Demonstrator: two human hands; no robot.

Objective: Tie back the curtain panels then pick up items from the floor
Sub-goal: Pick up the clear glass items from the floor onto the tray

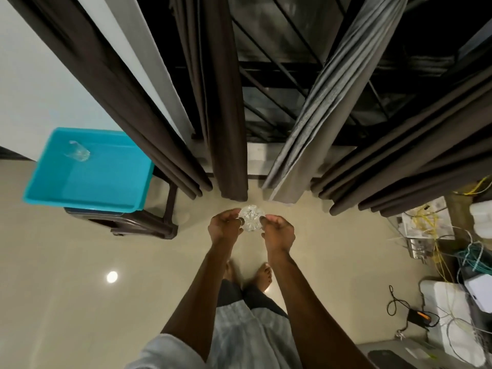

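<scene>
At the far left a bright blue plastic tub (87,174) with smooth walls and a flat rim sits on a dark brown stool (138,222); a small see-through glass (78,151) lies tipped on its side inside the tub; the floor (66,302) is shiny cream tile with a round spot of light on it. Next come the dark brown curtain panels (149,115), hanging in long soft folds down to the floor; one panel further right (311,129) looks grey and silky, with thin creases; between them is a dark window with thin slanted bars (269,83).

In the middle, the left hand (223,226) and the right hand (278,231) are held out side by side above the floor, just in front of the curtain bottoms; together they hold a small round clear thing (251,218), cut with sparkly star lines like glass; the grip of each hand is narrow, fingertips pinching its edges from either side; two bare feet show below. At the far right lie tangled yellow and green wires (452,251) and white blocks (447,310).
</scene>
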